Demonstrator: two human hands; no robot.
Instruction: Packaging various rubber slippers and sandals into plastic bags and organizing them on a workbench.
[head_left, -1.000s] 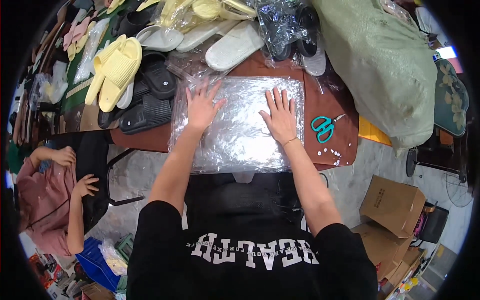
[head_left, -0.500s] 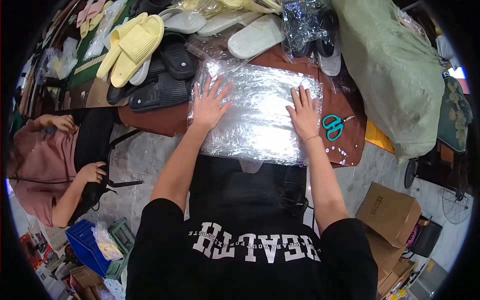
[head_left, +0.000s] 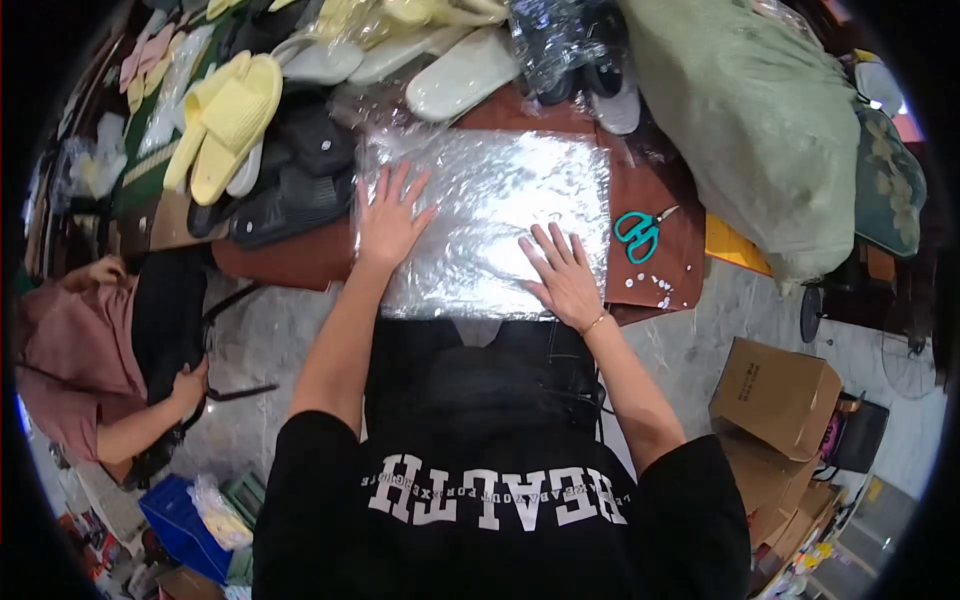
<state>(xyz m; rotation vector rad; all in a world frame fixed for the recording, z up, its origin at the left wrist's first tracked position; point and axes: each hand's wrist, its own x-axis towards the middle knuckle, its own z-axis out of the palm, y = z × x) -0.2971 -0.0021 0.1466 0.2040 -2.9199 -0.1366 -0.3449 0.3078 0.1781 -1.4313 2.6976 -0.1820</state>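
A shiny clear plastic sheet, perhaps a stack of bags [head_left: 470, 240], lies flat on the brown-covered table [head_left: 655, 200] in front of me. My left hand [head_left: 393, 218] rests on its left part with fingers spread. Palm down, my right hand [head_left: 565, 275] lies on its lower right part, fingers stretched out. Neither hand grips anything. Just right of the sheet are teal-handled scissors [head_left: 638, 236], lying with their blades a little apart. Small white scraps [head_left: 660, 285] are scattered below them.
Yellow slippers [head_left: 228, 125], black slippers [head_left: 295, 205] and a white slipper [head_left: 462, 75] are piled at the back and left. A big green sack [head_left: 750, 130] stands at the right. Another person [head_left: 80, 350] sits at left. A cardboard box [head_left: 775, 395] is at lower right.
My right hand has slid down and toward me on the plastic, its fingers now angled left. My left hand stays at the upper left of the sheet. The whole view has shifted slightly.
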